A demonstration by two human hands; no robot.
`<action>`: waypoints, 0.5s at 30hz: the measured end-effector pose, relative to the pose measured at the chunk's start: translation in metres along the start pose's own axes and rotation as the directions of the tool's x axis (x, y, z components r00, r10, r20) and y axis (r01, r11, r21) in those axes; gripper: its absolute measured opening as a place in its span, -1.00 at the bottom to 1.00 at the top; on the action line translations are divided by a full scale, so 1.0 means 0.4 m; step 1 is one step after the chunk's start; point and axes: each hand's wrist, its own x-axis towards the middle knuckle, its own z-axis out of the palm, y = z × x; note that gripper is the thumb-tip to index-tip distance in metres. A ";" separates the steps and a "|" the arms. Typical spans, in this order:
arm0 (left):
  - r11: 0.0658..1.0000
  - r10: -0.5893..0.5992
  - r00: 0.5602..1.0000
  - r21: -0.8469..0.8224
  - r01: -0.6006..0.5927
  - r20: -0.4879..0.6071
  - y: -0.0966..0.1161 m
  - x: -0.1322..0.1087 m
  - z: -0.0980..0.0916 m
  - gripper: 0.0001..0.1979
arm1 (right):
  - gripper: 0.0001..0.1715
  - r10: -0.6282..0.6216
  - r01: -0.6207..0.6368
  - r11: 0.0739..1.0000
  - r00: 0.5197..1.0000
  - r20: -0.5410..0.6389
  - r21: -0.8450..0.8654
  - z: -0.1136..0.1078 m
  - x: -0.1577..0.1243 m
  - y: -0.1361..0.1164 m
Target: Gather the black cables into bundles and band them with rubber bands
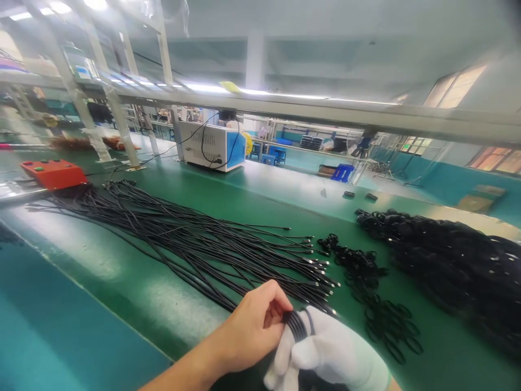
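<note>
My left hand [252, 326] is bare and closed around a coiled black cable [296, 323] near the front edge of the green bench. My right hand [334, 355], in a white glove, grips the same coil from the right, fingers wrapped round it. A black band circles the coil by the glove. Just beyond my hands, a long sheaf of straight black cables [195, 244] lies across the bench, its metal plug ends pointing right.
A scatter of small black rubber bands [374, 304] lies right of my hands, and a large heap of coiled black cables [456, 266] sits further right. An orange control box [52, 172] stands far left, a white and blue machine [211, 145] at the back.
</note>
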 end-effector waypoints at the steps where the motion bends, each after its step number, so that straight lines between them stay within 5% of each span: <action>1: 1.000 0.011 1.000 -0.010 -0.011 -0.018 -0.005 -0.001 0.006 -0.80 | -0.70 0.012 -0.012 1.000 1.000 0.000 -0.027 0.001 -0.003 -0.005; 10: 0.980 0.190 0.955 -0.007 -0.197 -0.227 -0.012 -0.027 0.066 -0.79 | -0.77 0.092 -0.105 0.978 0.993 -0.079 -0.180 0.018 -0.035 -0.027; 15: 0.857 0.515 0.798 0.180 -0.483 -0.312 -0.022 -0.034 0.073 -0.77 | -0.63 0.200 -0.240 0.857 0.971 -0.133 -0.455 0.043 -0.067 -0.077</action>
